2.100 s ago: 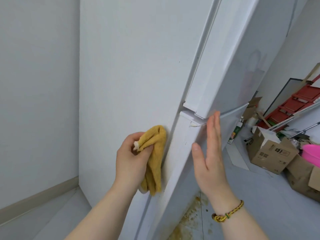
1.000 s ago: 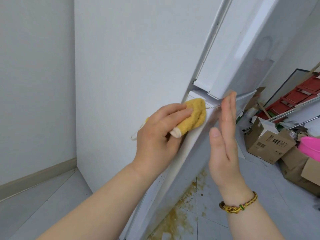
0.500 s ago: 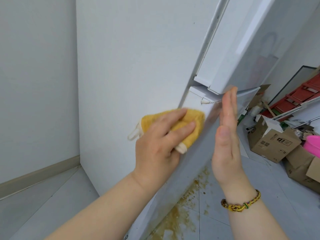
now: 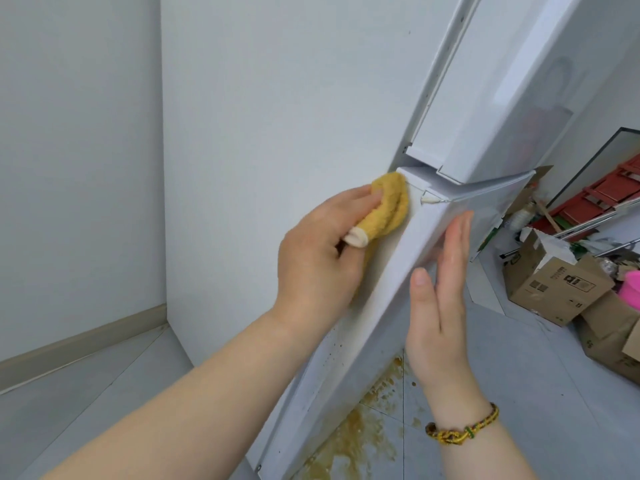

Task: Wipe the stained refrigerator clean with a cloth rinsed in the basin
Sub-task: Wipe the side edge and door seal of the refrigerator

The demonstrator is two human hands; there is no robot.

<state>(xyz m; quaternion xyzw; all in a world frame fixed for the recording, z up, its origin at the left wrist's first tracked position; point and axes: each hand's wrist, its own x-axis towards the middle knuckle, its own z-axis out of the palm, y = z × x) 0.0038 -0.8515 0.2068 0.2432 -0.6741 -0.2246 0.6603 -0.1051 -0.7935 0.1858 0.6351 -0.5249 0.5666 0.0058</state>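
Left grip (image 4: 318,261) clamped on cloth (image 4: 391,206) (partly hidden), right grip (image 4: 440,306) straight-fingered by refrigerator door (image 4: 412,247)

No readable words, brands or numbers anywhere. Only dark printed blocks and small handling symbols on the side of the cardboard box (image 4: 554,289) on the floor at right, too small and blurred to make out. Fainter dark marks on the brown box (image 4: 602,336) just below it, equally illegible.
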